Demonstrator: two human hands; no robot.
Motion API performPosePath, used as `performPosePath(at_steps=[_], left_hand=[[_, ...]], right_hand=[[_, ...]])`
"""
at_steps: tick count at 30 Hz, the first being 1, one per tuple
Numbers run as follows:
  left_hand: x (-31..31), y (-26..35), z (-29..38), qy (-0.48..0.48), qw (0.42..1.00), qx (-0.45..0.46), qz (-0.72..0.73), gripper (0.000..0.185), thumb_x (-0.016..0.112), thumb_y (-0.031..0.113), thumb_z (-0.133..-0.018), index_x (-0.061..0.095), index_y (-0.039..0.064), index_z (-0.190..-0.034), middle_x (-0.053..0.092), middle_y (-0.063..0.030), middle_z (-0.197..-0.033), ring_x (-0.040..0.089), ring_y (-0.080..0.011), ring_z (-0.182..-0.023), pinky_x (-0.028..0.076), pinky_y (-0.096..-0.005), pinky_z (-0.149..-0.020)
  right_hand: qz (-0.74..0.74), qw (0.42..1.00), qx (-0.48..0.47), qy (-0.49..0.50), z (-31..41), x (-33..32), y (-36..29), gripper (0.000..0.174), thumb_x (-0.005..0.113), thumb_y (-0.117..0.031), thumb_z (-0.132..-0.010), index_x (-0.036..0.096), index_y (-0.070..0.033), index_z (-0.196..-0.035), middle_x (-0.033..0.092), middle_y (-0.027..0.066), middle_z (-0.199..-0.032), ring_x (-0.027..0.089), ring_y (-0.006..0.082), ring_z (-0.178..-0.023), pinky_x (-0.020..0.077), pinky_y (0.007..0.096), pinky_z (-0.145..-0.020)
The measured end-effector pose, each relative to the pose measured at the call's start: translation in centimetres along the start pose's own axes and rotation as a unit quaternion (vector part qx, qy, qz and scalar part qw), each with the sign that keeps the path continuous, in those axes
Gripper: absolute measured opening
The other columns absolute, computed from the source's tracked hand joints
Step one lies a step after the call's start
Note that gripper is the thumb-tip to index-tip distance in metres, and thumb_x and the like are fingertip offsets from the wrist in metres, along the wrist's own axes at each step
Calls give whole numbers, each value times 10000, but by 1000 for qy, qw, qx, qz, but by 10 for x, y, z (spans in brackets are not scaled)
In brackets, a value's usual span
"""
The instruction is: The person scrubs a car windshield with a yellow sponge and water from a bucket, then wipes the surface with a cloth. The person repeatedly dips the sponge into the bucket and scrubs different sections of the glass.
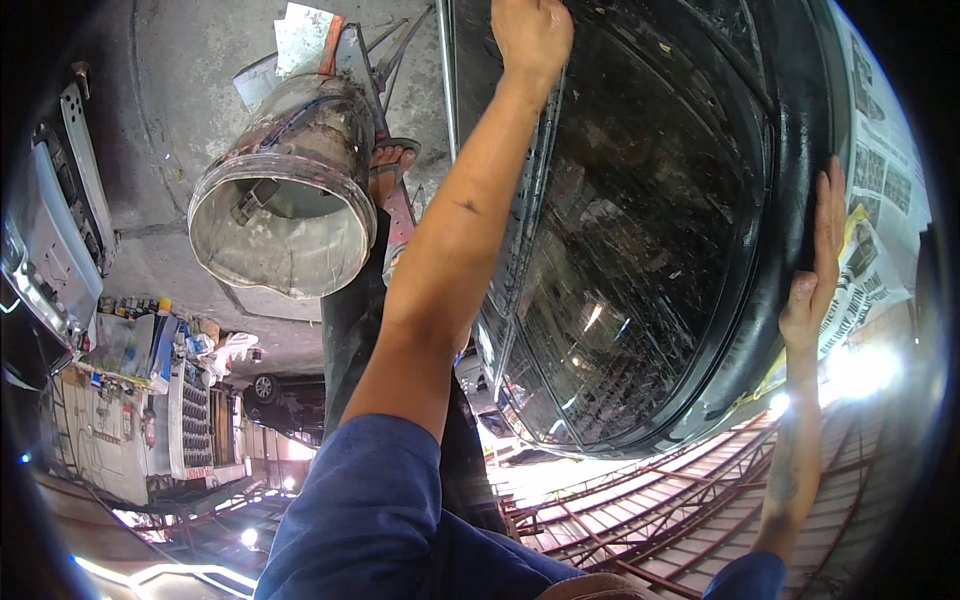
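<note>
A dark, glossy vehicle body panel point(637, 247) with wet-looking streaks and pale smears fills the middle and right. My left hand point(532, 37) reaches to the panel's far side with its fingers curled under. The upper frame edge cuts that hand, and whether it grips something is hidden. On the panel's rounded black edge point(795, 187) lies my right hand point(814, 262), flat with the thumb apart, holding nothing. Newspaper sheets point(885, 172) bearing print cover the surface just beyond it, with yellow tape point(855, 221) along their border.
A stained bucket point(281, 225) stands left of my left arm, with papers point(304, 41) behind it. A sandalled foot point(394, 159) is beside a metal stand point(401, 214). Loose car parts point(56, 210), a cluttered bench point(131, 349) and a parked car point(285, 405) lie further left.
</note>
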State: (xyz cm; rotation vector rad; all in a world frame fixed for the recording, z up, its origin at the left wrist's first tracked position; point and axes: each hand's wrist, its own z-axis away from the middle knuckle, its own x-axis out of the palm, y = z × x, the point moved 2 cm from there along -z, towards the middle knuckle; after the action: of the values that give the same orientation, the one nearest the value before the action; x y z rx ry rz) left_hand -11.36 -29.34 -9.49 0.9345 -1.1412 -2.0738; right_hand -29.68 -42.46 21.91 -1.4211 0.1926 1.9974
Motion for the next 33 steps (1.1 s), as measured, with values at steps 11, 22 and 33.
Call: performPosePath(at_steps=[11,22,33], left_hand=[[58,73,60,-91,992,82,8,566,384,306,-1109,327,-56,-1540,293,-304,-1602,314,-427,-1486,388,-528,-1145],[29,115,94,-107,988,80,80,614,542,45,-939,328,-149,-1481,238,-360,-1599,213,-505,-1504,178,-628,-1214],[12,137,95,-78,989,100,81,600,571,51,-928,372,-133,-1464,307,-305,-1594,242,-459,-1510,193,-627,-1213]], right_hand=[[-5,1000,-1,-4,-4,0,-6,962,223,-771,-974,422,-19,-1540,360,203,-1618,269,371,-1532,134,529,-1242],[-16,1000,-17,-8,-8,0,-10,933,232,-733,-998,404,3,-1544,349,222,-1619,266,384,-1530,141,521,-1236],[-15,999,-31,8,-6,1,-10,886,246,-705,-1013,403,-19,-1552,344,221,-1622,276,380,-1527,147,519,-1233]])
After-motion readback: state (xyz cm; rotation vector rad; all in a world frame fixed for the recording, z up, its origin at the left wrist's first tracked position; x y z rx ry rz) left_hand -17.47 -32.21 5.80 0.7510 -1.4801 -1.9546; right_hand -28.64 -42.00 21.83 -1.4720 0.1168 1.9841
